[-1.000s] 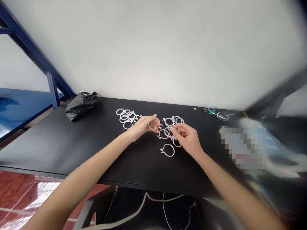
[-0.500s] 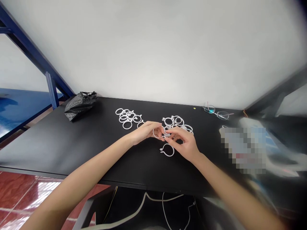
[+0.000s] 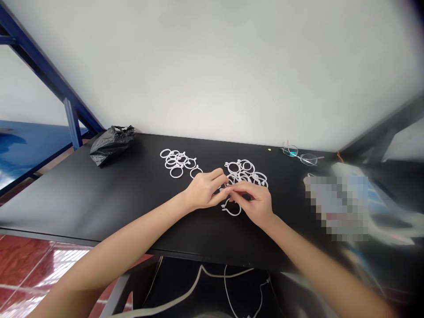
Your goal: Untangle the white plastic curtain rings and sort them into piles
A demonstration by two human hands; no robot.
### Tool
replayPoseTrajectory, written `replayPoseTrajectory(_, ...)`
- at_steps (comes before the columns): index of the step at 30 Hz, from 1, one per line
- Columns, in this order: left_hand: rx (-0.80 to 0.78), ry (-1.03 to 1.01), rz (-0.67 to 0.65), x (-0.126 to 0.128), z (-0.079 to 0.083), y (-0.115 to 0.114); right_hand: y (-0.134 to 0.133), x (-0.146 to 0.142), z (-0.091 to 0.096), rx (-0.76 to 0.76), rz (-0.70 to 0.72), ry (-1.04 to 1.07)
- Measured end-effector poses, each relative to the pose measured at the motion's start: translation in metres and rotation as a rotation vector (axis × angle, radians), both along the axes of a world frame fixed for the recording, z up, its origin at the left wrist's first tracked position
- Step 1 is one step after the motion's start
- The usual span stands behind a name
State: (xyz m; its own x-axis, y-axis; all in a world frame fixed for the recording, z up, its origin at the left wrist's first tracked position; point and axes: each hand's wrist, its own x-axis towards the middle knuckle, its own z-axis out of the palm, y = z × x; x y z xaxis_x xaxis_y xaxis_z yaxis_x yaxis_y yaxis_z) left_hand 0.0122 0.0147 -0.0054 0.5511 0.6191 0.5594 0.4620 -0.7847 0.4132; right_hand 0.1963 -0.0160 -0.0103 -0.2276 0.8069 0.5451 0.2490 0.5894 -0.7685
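Observation:
My left hand (image 3: 208, 190) and my right hand (image 3: 254, 201) meet over the black table, fingertips pinched together. Between them they grip a white plastic ring (image 3: 220, 189), mostly hidden by the fingers. Just below the fingertips an open white ring (image 3: 236, 215) lies on the table, its upper part covered by my right hand. Behind my right hand is a cluster of similar white rings (image 3: 245, 172). Farther left, a second group of white rings (image 3: 176, 159) lies together, with one ring partly behind my left hand.
A black plastic bag (image 3: 112, 143) sits at the back left of the table (image 3: 132, 190). Eyeglasses (image 3: 300, 157) lie at the back right, with a blurred plastic package (image 3: 380, 207) nearer. Cables (image 3: 185, 293) hang below the front edge. A white wall (image 3: 212, 75) rises behind.
My left hand has turned over the ring, its fingers now curled and hiding most of it. The fingertips of both hands have come together.

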Motion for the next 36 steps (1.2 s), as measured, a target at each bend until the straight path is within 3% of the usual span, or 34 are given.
replayPoseTrajectory(9,0.259,0.076,-0.007,0.0,-0.001,0.003,-0.003,-0.004,-0.001,0.116,-0.02,-0.013)
replayPoseTrajectory(12,0.284,0.094,0.09,-0.009,0.003,0.011,0.001,0.001,-0.002,0.079,-0.086,0.026)
replayPoseTrajectory(16,0.182,0.221,0.34,-0.033,0.003,0.037,0.007,0.008,-0.002,0.03,-0.186,0.108)
replayPoseTrajectory(22,-0.027,0.427,0.488,-0.065,-0.003,0.064,0.009,0.009,-0.006,0.113,-0.192,0.081)
replayPoseTrajectory(28,0.008,0.572,0.51,-0.069,-0.008,0.068,0.009,0.009,-0.005,0.121,-0.196,0.033)
replayPoseTrajectory(30,0.037,0.576,0.516,-0.068,-0.008,0.067,0.01,0.011,-0.004,0.093,-0.143,-0.026)
replayPoseTrajectory(34,0.115,0.508,0.504,-0.061,-0.003,0.061,0.012,0.015,-0.003,0.03,0.147,-0.279)
replayPoseTrajectory(36,0.142,0.458,0.45,-0.054,-0.001,0.056,0.012,0.016,-0.004,0.016,0.228,-0.372)
